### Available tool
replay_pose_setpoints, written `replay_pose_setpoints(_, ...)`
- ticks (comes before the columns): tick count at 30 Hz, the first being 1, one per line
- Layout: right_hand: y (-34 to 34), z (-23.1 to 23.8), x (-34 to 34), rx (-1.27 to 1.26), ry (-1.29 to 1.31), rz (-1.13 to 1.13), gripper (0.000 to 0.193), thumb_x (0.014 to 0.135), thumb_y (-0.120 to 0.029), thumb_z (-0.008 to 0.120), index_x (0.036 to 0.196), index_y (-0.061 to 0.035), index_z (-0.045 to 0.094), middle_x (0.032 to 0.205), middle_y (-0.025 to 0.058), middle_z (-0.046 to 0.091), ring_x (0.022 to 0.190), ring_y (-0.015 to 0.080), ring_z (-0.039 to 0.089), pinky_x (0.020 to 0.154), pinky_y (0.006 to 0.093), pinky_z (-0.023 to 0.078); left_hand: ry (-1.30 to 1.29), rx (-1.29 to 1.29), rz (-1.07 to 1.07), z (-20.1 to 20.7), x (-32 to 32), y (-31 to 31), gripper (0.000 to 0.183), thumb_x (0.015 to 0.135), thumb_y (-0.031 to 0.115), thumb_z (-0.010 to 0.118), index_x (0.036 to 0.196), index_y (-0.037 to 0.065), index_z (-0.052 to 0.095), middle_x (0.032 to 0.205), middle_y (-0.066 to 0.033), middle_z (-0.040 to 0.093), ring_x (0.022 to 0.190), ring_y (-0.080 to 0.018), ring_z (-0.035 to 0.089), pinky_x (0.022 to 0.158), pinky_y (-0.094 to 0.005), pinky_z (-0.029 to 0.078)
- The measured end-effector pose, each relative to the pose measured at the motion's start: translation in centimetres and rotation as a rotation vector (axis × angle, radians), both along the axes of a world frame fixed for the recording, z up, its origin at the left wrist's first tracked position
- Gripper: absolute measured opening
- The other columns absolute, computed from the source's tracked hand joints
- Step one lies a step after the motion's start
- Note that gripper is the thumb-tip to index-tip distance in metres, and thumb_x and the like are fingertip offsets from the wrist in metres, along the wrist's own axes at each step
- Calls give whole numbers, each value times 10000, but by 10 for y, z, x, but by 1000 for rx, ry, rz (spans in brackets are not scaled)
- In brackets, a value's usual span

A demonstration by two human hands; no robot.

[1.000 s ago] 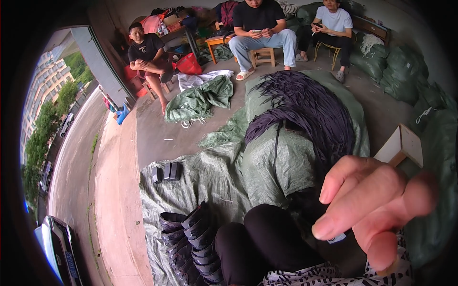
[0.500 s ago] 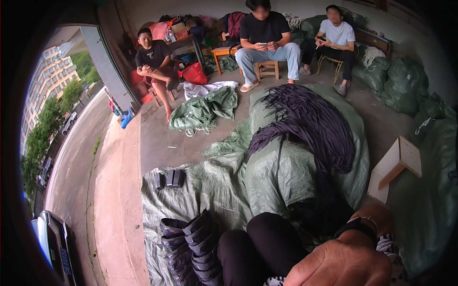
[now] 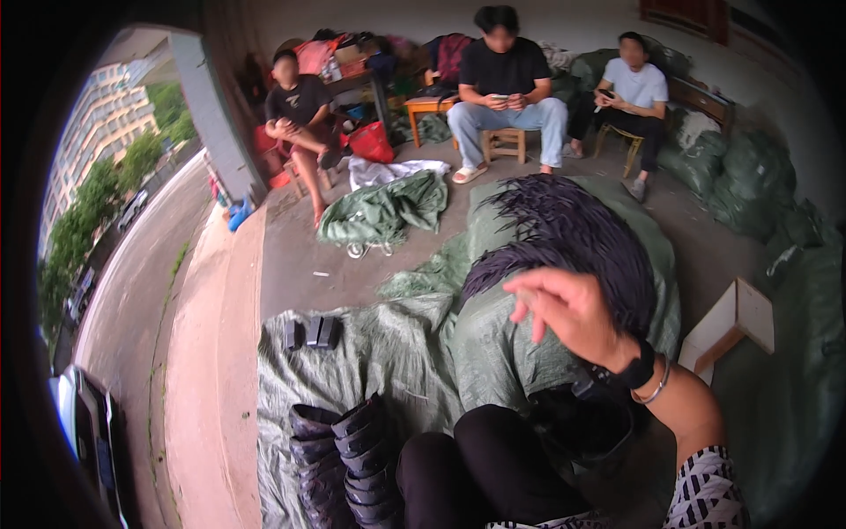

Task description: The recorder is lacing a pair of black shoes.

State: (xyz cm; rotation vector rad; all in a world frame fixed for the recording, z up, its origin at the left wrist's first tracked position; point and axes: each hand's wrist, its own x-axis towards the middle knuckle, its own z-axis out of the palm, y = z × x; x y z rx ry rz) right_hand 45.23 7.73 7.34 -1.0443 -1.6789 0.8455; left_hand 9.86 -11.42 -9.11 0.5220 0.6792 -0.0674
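Note:
My right hand, with a dark watch and a bangle at the wrist, is raised over a bulging green woven sack. Its fingers are spread, somewhat blurred, and I see nothing held in them. Just beyond the fingertips a thick bundle of dark purple, cord-like strips lies draped over the sack. Under the forearm, beside my knees, sits a black item whose kind I cannot make out. My left hand is out of view.
Two stacks of dark, folded-looking pieces stand left of my knees on a green sheet, with small black blocks farther off. A wooden stool-like piece lies at right. Three people sit at the back; a car is outside left.
My right hand has risen from low by my lap up and forward over the sack, its fingers now spread. The view has tilted slightly.

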Motion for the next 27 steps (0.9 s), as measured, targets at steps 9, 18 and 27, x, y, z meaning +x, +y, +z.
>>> replay_pose_setpoints(9,-74,-105,-13,414,-810,649,299,716,-199,764,581,-126,507,538,4,415,455,174,459,468,322,332,100,-135,326,-30,-73,-60,391,991,363,475,1192,55,608,851,-18,697,645,-86,619,656,-231,510)
replay_pose_setpoints(18,-90,-138,-23,212,-637,509,378,719,-167,774,524,-114,455,512,20,453,425,215,479,421,333,349,1009,-258,833,-182,-104,-202,558,875,303,629,1343,67,438,1066,-115,640,921,-266,643,773,-434,530)
replay_pose_setpoints(27,-105,-138,-23,240,-633,402,382,784,-206,739,555,-107,450,533,21,427,430,194,450,428,308,348,974,-221,988,-311,-143,-204,602,905,520,538,1295,63,491,844,-111,625,648,-162,582,523,-339,427)
